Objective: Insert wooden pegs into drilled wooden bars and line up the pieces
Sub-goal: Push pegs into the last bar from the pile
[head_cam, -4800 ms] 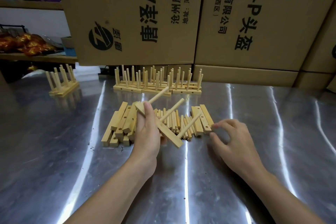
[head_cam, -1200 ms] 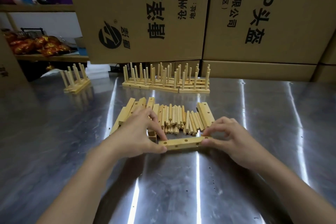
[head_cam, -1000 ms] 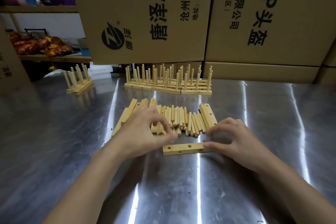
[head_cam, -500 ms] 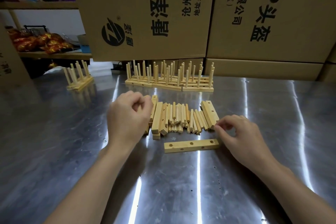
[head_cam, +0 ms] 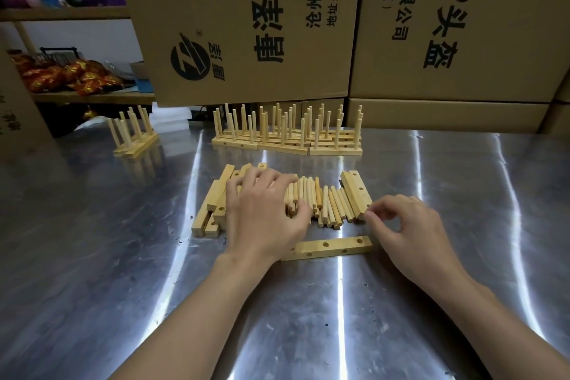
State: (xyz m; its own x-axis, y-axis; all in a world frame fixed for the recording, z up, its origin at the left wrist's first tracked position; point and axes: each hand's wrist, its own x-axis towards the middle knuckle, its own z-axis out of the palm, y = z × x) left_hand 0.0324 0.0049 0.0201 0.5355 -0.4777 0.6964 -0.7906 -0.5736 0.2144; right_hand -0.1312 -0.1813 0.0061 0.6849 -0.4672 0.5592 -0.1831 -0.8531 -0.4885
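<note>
Shifting onto the loose pale wooden pegs (head_cam: 311, 200), the left hand (head_cam: 262, 219) now lies spread across them, fingers straight, gripping nothing. The right hand (head_cam: 407, 228) has released the pale drilled wooden bar (head_cam: 333, 248); whether its curled fingertips pinch anything cannot be determined. The bar lies flat on the steel table (head_cam: 123, 287), holes empty. Peg pickup is judged next.

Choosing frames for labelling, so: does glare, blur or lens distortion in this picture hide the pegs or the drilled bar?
Head view: glare streaks run down the steel table, one just below the drilled bar, whose holes are readable; the loose pegs are sharp, though the left hand covers some; wide-angle distortion bends the edges of the cardboard boxes.
</note>
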